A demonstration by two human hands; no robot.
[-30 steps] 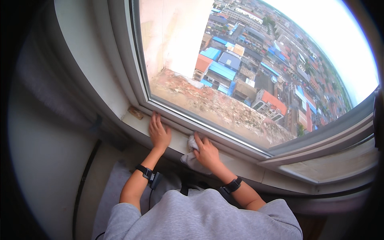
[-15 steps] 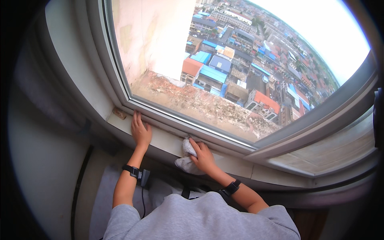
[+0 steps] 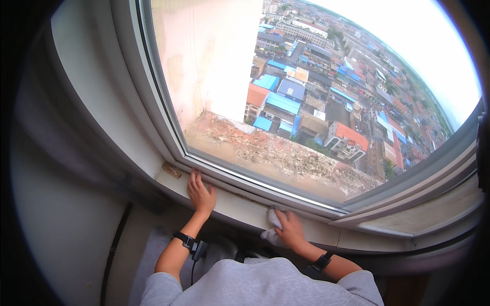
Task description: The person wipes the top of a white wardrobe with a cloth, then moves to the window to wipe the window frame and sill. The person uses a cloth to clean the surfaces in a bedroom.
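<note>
My left hand (image 3: 201,195) lies on the white window sill (image 3: 235,208), its fingers stretched toward the bottom of the window frame (image 3: 245,179). Nothing shows in that hand, and it is open. Farther right along the same sill, my right hand (image 3: 292,230) presses down on a crumpled, pale grey cloth (image 3: 274,219). The fingers are slightly blurred and closed over the cloth, hiding part of it. One end of the cloth hangs over the sill's near edge.
A small brownish patch (image 3: 172,171) marks the sill's left corner. Past the glass are a weathered ledge (image 3: 265,148) and rooftops far below. Black straps circle both forearms; a small box with a cable (image 3: 199,251) hangs from the left one.
The view has shifted, so the window and both hands appear lower and farther right. Against the frame, my right hand and the cloth have slid slightly right; my left hand has stayed put.
</note>
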